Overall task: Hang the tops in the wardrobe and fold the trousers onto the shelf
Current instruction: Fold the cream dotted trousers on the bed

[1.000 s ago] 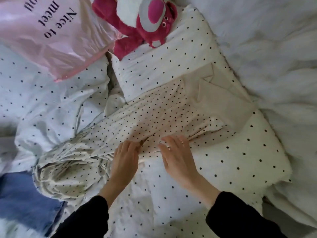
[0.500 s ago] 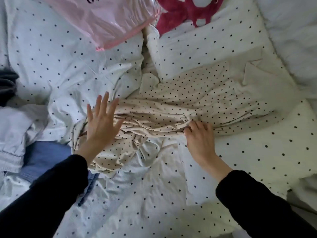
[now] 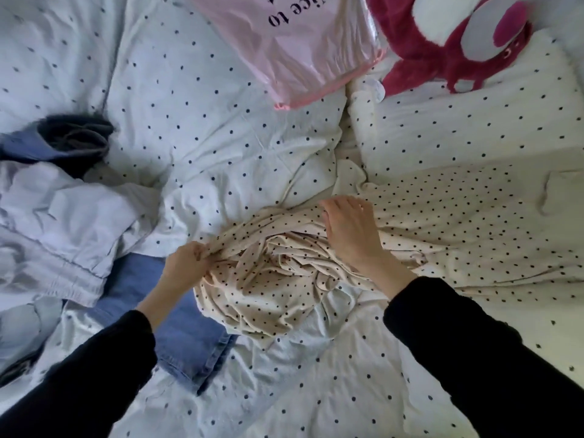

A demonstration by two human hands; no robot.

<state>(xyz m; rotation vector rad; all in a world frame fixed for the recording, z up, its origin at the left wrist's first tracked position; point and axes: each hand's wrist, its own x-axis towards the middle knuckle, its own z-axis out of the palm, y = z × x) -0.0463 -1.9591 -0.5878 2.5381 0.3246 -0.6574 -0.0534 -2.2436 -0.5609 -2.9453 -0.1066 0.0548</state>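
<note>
Head view: my left hand [image 3: 186, 263] pinches the bunched edge of the cream dotted top [image 3: 426, 229], which lies crumpled mid-bed [image 3: 221, 121], stretching to 3 o'clock. Right hand [image 3: 350, 229] rests flat on it, fingers relaxed. Jeans [image 3: 186, 336] at 7 o'clock.

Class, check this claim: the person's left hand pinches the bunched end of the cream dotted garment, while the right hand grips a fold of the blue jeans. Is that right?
Not quite. The head view shows the right hand resting with its fingers laid on the cream dotted garment, not gripping the blue jeans. The left hand does pinch the bunched end.
</note>
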